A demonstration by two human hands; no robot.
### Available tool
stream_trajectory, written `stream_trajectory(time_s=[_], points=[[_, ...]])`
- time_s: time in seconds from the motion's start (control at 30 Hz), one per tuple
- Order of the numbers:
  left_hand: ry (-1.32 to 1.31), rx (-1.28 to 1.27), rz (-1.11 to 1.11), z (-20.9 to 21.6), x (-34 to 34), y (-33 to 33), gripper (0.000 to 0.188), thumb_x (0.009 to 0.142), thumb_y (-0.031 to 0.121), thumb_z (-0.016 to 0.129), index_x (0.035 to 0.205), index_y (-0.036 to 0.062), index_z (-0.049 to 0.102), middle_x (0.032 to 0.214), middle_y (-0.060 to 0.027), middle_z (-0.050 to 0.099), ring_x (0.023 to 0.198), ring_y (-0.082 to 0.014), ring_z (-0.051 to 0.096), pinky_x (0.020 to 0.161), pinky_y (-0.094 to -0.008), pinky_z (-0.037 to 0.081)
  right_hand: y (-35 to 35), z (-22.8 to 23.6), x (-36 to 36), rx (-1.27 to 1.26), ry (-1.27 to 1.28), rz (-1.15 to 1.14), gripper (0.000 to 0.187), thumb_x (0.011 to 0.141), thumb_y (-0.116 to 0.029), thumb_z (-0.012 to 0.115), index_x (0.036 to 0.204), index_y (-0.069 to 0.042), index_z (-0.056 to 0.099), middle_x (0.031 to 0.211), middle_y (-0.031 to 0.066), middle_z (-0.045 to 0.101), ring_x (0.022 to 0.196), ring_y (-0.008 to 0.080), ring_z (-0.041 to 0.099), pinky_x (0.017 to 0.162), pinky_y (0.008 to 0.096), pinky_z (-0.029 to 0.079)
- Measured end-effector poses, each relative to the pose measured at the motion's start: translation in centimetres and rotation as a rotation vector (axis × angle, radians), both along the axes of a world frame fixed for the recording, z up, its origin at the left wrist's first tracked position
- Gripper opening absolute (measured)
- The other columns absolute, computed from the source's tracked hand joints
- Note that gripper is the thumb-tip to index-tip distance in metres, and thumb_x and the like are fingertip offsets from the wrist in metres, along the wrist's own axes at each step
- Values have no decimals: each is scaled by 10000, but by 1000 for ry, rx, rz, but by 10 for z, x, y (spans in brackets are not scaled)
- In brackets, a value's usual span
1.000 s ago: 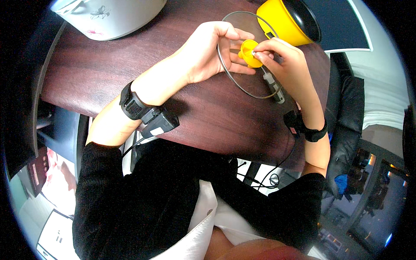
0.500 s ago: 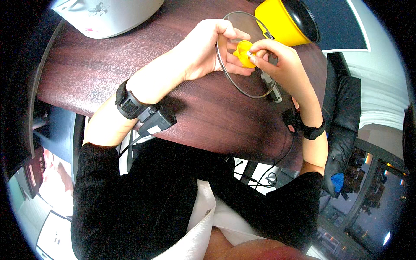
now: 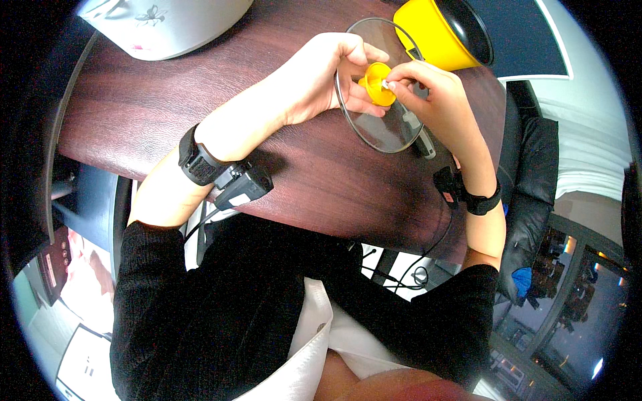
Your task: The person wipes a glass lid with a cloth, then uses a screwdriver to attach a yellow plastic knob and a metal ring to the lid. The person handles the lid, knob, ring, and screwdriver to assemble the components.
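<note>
Above the counter (image 3: 301, 177), toward its right edge, the left hand (image 3: 321, 83), fingers spread, backs the glass lid (image 3: 381, 136) (apparently for support); the right hand (image 3: 436, 92) pinches a small fitting (image 3: 384, 84) at the yellow knob (image 3: 377, 72).

1. Got a dark reddish-brown wood-grain table (image 3: 321, 180) taking up the middle, edges bowed by the fisheye.
2. Catching a pretty bright sheen on the left part, tbh.
3. Spotting black padded furniture (image 3: 538, 160) just past the right edge, can't tell chair or sofa.
4. Seeing white pleated fabric (image 3: 592, 147) beyond, kinda curtain-like.
5. Lower right, noticing dark framed glass panels (image 3: 595, 334) with orange and white glints.
</note>
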State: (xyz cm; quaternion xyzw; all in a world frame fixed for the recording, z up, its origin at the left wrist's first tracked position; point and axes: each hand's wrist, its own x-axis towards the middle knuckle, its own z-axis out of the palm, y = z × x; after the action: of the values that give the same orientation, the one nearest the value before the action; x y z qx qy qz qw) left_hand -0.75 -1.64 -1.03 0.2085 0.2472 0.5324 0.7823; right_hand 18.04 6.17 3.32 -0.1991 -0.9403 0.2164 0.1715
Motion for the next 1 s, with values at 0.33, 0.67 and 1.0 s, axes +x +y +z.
stream_trajectory(time_s=[0.33, 0.67, 1.0], points=[[59, 9, -7, -1, 1, -1, 550, 791, 182, 423, 1276, -70, 473, 1248, -216, 546, 997, -380, 633, 960, -493, 474, 1, 3, -2, -31, -51, 1, 110, 777, -61, 712, 825, -28, 619, 662, 72, 591, 582, 159, 588, 550, 272, 479], [204, 5, 86, 5, 5, -7, 534, 805, 207, 409, 1267, -41, 509, 1251, -190, 559, 1017, -326, 621, 905, -484, 523, 0, -1, 1, -55, -101, -3, 125, 805, -91, 705, 844, -28, 604, 685, 69, 578, 588, 159, 562, 552, 280, 467], [196, -7, 76, 9, 4, -9, 529, 810, 191, 404, 1278, -43, 481, 1271, -209, 529, 972, -351, 638, 898, -476, 528, 1, -2, 0, -19, -88, 5, 98, 859, -113, 658, 855, -35, 597, 689, 96, 569, 576, 187, 552, 538, 308, 446]])
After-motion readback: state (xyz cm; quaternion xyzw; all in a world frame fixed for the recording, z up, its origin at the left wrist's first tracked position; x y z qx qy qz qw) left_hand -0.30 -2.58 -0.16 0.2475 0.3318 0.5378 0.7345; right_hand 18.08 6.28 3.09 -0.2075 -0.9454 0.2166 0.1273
